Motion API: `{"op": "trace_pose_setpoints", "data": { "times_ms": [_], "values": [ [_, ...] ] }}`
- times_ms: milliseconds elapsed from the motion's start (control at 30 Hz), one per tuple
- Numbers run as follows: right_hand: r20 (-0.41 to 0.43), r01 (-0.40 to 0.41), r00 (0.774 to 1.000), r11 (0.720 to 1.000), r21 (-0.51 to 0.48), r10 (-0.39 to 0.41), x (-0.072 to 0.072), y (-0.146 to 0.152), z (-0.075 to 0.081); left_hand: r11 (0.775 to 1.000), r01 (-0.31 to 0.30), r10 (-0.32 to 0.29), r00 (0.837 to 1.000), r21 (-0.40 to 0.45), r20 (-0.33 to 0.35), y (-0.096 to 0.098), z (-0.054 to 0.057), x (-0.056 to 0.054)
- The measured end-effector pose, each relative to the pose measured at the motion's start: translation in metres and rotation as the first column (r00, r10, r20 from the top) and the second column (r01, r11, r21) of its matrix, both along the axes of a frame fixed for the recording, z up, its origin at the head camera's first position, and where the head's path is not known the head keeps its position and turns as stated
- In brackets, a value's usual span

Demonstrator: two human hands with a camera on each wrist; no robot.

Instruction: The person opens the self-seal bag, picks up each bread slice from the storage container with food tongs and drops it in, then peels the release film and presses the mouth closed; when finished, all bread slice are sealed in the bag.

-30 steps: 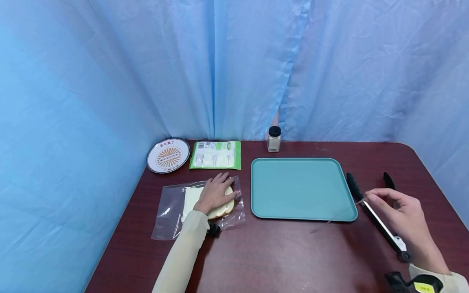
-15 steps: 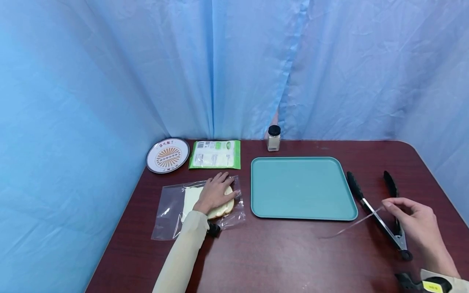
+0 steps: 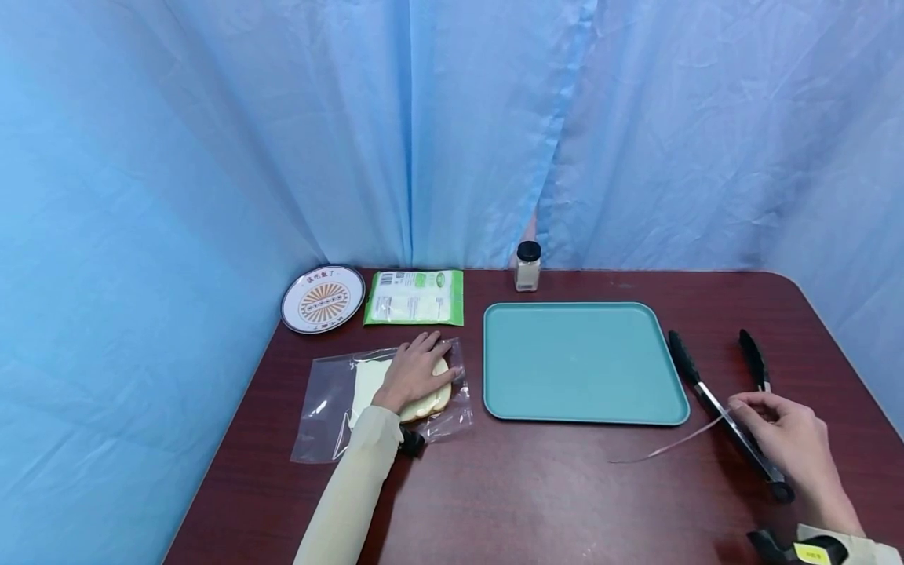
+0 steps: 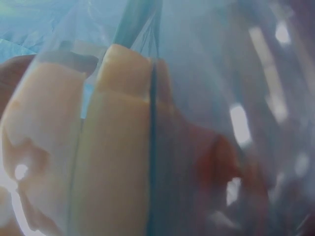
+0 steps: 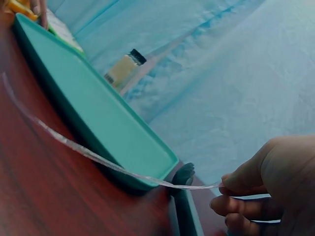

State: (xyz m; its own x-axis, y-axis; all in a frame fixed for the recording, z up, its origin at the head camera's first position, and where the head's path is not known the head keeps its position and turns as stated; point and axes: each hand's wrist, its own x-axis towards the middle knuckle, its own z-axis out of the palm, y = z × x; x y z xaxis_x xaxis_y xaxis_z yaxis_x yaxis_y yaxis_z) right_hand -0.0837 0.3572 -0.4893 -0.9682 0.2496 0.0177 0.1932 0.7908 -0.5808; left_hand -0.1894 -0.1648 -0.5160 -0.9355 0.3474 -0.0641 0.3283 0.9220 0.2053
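Observation:
My left hand (image 3: pixel 417 375) lies with fingers spread on slices of bread (image 3: pixel 432 404) inside a clear plastic bag (image 3: pixel 326 420) at the left of the table. In the left wrist view, bread slices (image 4: pixel 118 157) show close up through the shiny plastic. Off to the right, my right hand (image 3: pixel 782 430) pinches one end of a thin, clear strip (image 3: pixel 671 446) between thumb and forefinger. The strip (image 5: pixel 110 164) trails leftward in a curve in the right wrist view. Below that hand lies a pair of black and silver tongs (image 3: pixel 720 406), partly hidden by it.
A teal tray (image 3: pixel 586 365) sits between the hands. Behind it stands a small black-lidded jar (image 3: pixel 527 268). A green and white packet (image 3: pixel 414 298) and a patterned plate (image 3: pixel 324 299) are at the back left. Blue curtains (image 3: pixel 480 133) enclose the table.
My right hand has shifted a little right and toward me, drawing the strip off the tray's corner to in front of the tray. My left hand has stayed in place on the bread.

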Motion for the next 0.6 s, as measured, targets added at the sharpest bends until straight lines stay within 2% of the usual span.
{"op": "trace_pose_setpoints", "data": {
  "times_ms": [167, 333, 433, 600],
  "values": [
    [-0.099, -0.053, 0.993, 0.993, 0.105, 0.063, 0.007, -0.010, -0.002, 1.000, -0.002, 0.002, 1.000, -0.006, -0.004, 0.000, 0.000, -0.001],
    [-0.232, -0.092, 0.963, 0.976, 0.198, 0.138, 0.016, -0.027, -0.009, 1.000, -0.003, 0.003, 1.000, 0.001, -0.006, 0.000, 0.001, -0.001],
    [-0.256, -0.108, 0.951, 0.965, 0.239, 0.170, 0.019, -0.034, -0.012, 1.000, -0.006, 0.006, 1.000, 0.006, -0.002, 0.000, 0.001, 0.000],
    [-0.234, -0.127, 0.950, 0.942, 0.311, 0.206, 0.023, -0.040, -0.016, 1.000, -0.008, 0.008, 1.000, 0.009, 0.013, 0.001, 0.000, 0.000]
  ]
}}
